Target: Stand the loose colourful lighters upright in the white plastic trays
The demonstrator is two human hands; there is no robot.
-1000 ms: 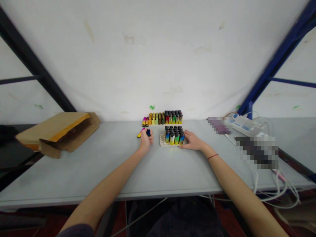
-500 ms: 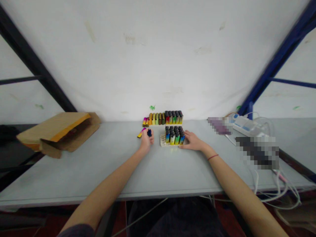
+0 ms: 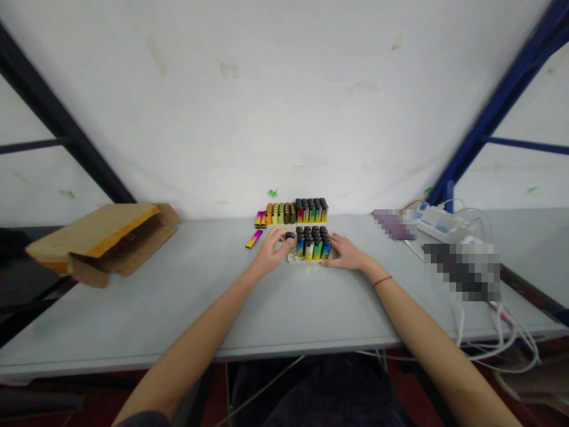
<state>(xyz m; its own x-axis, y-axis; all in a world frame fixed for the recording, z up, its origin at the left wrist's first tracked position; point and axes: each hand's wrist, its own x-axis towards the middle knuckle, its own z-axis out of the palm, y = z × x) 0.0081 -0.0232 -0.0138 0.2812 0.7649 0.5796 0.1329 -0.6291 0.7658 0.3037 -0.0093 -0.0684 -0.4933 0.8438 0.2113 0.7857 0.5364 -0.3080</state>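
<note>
Upright lighters (image 3: 317,249) with black tops and bright bodies stand packed in a pale tray (image 3: 292,258). My left hand (image 3: 269,252) is closed around a lighter (image 3: 290,235), its dark top showing by my fingertips over the tray's left end; its body is mostly hidden. My right hand (image 3: 349,253) grips the right side of the tray, thumb at the front corner and fingers along the side. Behind stands another block of black-topped lighters (image 3: 312,211), joined on its left by a row of yellow, green and brown ones (image 3: 281,213).
Purple-and-yellow lighters (image 3: 260,219) sit at the row's left end, and a similar one (image 3: 253,239) lies nearer. An open cardboard box (image 3: 102,234) is on the left of the grey table (image 3: 284,320). Power strips (image 3: 438,225) and white cables (image 3: 500,332) occupy the right side.
My left hand has moved right with the lighter, from beside the loose purple-and-yellow one to the tray's left end. My right hand stays at the tray.
</note>
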